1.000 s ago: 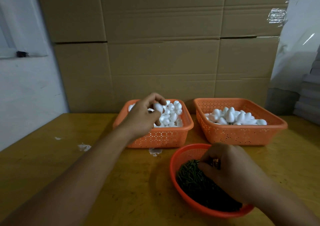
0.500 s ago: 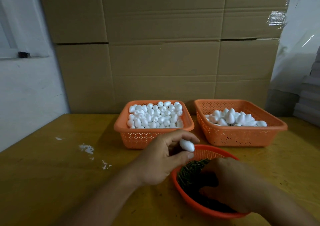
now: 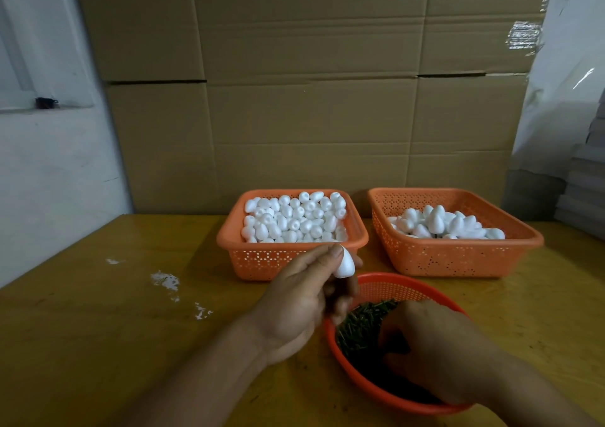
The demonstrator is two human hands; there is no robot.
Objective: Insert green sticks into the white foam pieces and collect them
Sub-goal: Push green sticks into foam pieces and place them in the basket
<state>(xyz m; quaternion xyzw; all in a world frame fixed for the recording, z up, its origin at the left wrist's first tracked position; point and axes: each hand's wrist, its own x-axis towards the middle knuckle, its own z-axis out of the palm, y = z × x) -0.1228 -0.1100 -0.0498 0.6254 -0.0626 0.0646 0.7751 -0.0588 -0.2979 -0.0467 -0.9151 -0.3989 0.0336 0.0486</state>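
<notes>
Left hand (image 3: 294, 308) pinches one foam piece (image 3: 344, 265), no stick inserted yet; right hand (image 3: 435, 351), grip hidden, digs among sticks (image 3: 360, 328); left basket (image 3: 294, 259) remains full.

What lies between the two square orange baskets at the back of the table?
Nothing: in the head view only a narrow strip of bare yellow table separates the left basket from the right basket.

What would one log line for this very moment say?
left hand: pinches foam piece | right hand: in round basket of green sticks | stick grip: hidden
</notes>
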